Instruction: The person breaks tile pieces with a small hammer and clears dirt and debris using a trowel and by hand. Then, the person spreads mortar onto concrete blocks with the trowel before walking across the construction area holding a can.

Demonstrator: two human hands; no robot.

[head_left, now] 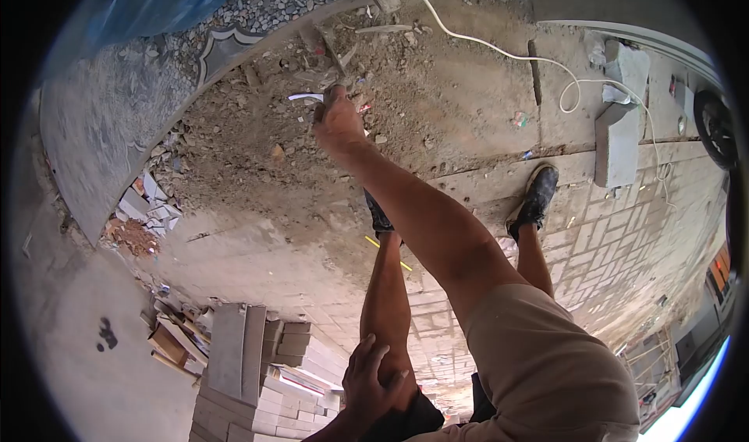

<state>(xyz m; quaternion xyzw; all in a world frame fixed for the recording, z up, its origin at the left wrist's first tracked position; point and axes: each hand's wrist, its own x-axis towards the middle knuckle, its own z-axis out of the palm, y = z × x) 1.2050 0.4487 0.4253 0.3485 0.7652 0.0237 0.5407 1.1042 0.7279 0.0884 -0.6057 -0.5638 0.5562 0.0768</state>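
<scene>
My right hand (341, 122) reaches out over the loose soil and rubble (265, 157), its fingers curled closed. Whatever it holds, if anything, is hidden by the fingers. A thin white strip (305, 96) ends right beside the fingertips; whether they grip it I cannot tell. Just right of the hand lies a small red and white scrap (363, 108). My left hand (373, 379) rests against my bent leg (388, 301) near the knee, fingers apart and holding nothing.
A white cable (499, 49) loops across the ground towards a grey block (616, 145). Broken tile pieces (152, 208) lie at the left. Stacked blocks (226, 356) and wood scraps (175, 337) stand lower left. A curved tiled edge (222, 48) and gravel (277, 1) border the soil.
</scene>
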